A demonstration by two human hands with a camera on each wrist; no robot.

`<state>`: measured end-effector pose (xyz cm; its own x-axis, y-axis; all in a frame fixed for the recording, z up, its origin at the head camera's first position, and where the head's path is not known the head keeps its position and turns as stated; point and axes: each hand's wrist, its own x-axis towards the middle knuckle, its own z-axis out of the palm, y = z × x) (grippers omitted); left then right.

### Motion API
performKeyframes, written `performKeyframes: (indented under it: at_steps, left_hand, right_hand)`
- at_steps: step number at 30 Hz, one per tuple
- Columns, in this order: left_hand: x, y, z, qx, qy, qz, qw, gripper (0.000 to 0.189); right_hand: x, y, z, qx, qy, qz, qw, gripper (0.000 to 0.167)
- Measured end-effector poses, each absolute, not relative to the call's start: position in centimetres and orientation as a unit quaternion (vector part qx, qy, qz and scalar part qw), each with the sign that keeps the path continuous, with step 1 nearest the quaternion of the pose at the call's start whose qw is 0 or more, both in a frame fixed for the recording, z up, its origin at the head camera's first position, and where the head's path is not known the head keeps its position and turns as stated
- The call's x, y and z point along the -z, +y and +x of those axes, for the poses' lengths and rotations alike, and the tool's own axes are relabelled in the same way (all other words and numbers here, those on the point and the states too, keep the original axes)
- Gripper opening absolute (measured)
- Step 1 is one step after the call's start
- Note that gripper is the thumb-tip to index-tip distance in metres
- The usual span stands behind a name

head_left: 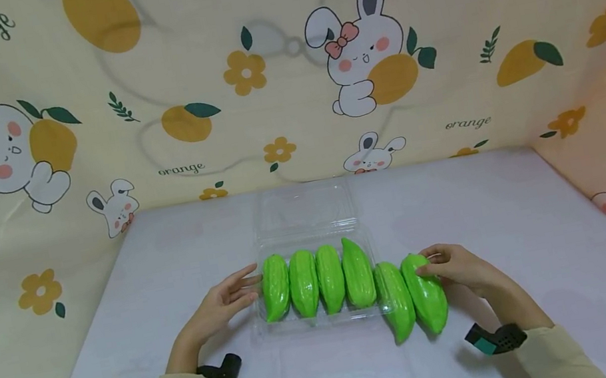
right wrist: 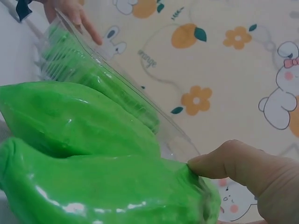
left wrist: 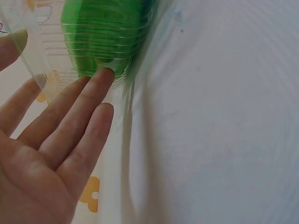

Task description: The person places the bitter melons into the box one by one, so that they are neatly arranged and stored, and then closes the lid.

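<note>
While the rightmost green fruit (head_left: pixel 429 302) sits against a second one (head_left: pixel 398 306) just right of the clear container (head_left: pixel 326 321), right hand (head_left: pixel 462 265) pinches that fruit's end; left hand (head_left: pixel 215 309), fingers extended, touches container's side; four more fruits (head_left: pixel 331 278) inside, white tabletop (head_left: pixel 494 202) below.

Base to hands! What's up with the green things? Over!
Left grip at clear box's left side. Four green pieces inside, lid open. Right grip holding outermost green piece. Maybe in the way: another green piece, between it and box.
</note>
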<state>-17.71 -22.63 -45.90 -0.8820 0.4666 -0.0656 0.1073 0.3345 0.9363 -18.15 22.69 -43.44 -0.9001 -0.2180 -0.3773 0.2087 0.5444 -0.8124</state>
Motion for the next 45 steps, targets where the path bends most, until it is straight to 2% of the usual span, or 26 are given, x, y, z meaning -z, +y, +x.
performKeyframes:
  at_steps: [18, 28, 35, 45]
  left_hand:
    - [45.9, -22.6, -17.6, -0.563, 0.789, 0.178, 0.171, 0.062]
    - [45.8, -22.6, -17.5, -0.56, 0.792, 0.178, 0.17, 0.062]
    - [45.7, -22.5, -17.6, -0.552, 0.798, 0.175, 0.166, 0.062]
    - [45.9, -22.7, -17.7, -0.55, 0.799, 0.183, 0.163, 0.061]
  right_hand:
    - [43.7, 24.1, -18.9, 0.56, 0.786, -0.018, 0.263, 0.064]
    - [43.0, 24.7, -19.0, 0.581, 0.763, -0.048, 0.278, 0.061]
    - [42.7, 24.9, -19.3, 0.585, 0.756, -0.052, 0.291, 0.053]
    - [42.1, 24.1, -19.5, 0.588, 0.751, -0.038, 0.298, 0.061]
